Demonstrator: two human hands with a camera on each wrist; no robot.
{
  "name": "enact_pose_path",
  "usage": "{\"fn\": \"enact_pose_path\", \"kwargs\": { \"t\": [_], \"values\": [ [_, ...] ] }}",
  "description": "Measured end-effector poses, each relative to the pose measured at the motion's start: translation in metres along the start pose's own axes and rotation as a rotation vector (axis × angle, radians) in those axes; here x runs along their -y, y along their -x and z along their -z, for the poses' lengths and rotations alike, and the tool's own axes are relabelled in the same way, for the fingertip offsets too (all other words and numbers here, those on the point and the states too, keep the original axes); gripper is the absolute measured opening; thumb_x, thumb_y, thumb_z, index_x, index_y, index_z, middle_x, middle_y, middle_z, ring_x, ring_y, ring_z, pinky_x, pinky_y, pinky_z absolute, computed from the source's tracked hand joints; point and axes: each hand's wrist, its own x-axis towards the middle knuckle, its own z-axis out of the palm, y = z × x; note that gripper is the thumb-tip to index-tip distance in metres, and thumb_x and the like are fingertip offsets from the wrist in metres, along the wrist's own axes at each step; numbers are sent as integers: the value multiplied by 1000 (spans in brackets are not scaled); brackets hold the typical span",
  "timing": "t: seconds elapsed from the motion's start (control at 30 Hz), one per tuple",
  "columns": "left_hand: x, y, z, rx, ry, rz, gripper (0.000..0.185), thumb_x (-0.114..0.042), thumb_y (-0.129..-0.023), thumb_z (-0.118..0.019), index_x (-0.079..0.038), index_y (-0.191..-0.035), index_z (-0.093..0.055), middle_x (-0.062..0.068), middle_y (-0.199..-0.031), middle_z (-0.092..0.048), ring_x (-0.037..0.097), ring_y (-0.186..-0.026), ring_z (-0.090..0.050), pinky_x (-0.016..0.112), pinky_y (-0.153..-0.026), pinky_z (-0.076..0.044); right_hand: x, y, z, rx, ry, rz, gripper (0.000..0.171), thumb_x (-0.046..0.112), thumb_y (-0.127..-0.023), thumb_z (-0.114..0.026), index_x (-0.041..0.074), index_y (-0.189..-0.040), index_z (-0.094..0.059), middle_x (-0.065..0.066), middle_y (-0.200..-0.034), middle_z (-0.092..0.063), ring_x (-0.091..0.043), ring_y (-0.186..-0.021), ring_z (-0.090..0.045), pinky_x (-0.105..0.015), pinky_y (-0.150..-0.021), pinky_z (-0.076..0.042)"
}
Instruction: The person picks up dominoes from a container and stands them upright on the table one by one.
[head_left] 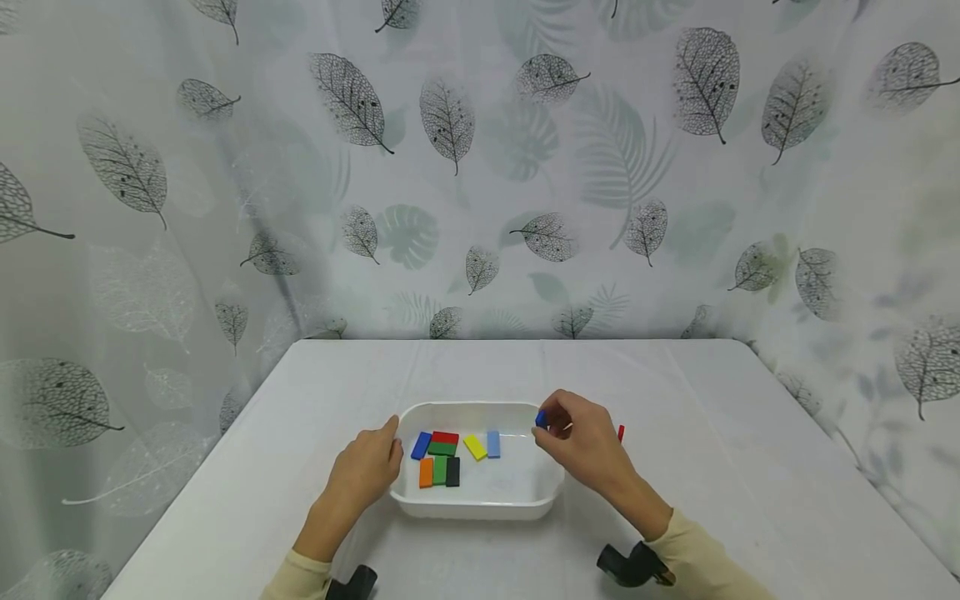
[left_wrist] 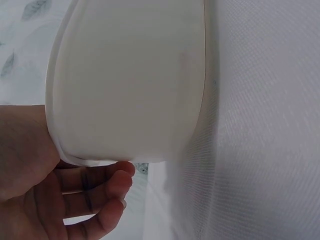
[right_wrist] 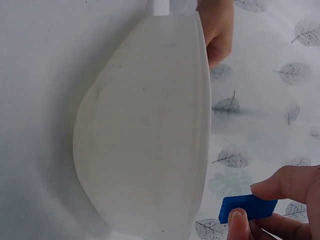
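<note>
Leaf-print curtains backed the white desk (head_left: 675, 392). Right hand (head_left: 581, 440) pinched a small blue block (right_wrist: 247, 208) above the white tray's (head_left: 480, 506) rim; left hand (head_left: 365, 468) rested relaxed against its wall. Block judged light, rigid, smooth; grip its edges.

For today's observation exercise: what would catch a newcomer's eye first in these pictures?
Probably the bright coloured blocks lying in the white tray at the middle of the table. Next, the right hand pinching a blue block beside the tray's right rim, while the left hand rests against its left side.
</note>
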Motion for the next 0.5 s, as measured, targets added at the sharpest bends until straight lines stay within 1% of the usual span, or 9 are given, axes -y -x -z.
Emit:
{"fn": "enact_pose_path", "kwargs": {
  "t": [0.13, 0.27, 0.33, 0.37, 0.5],
  "values": [
    [0, 1, 0, -7, 15, -1, 40, -6, -100, -66, 13, -135, -59, 28, -117, -70, 25, -75, -66, 42, -66, -63, -4, 2, 6, -19, 17, -7, 24, -2, -80, -84, 9, -94, -68, 4, -82, -63, -12, -72, -60, -27, -67, -59],
    [1, 0, -1, -13, 42, -1, 41, -5, -100, -66, 13, -135, -59, 28, -121, -69, 35, -96, -71, 49, -81, -61, -7, 4, 11, -19, 43, -31, 24, 0, -81, -84, 9, -96, -68, 3, -84, -64, -11, -73, -60, -27, -67, -58],
    [2, 0, -1, -13, 60, -5, 42, -4, -100, -65, 15, -136, -57, 29, -125, -67, 40, -109, -69, 51, -88, -58, -9, 4, 12, -16, 51, -46, 24, 0, -82, -85, 9, -97, -68, 3, -84, -64, -11, -73, -60, -26, -68, -58],
    [2, -1, -2, -12, 71, -6, 42, -4, -100, -64, 16, -137, -56, 30, -126, -66, 41, -113, -67, 52, -90, -57, -9, 5, 13, -15, 52, -51, 24, 1, -82, -85, 9, -97, -68, 3, -84, -64, -12, -74, -60, -26, -68, -58],
    [2, -2, -3, -7, 101, -10, 43, -2, -101, -62, 19, -137, -54, 32, -129, -64, 43, -118, -64, 53, -93, -55, -11, 6, 17, -19, 59, -60, 24, 2, -82, -85, 8, -98, -69, 2, -84, -64, -13, -74, -60, -27, -67, -58]
  ]
}}
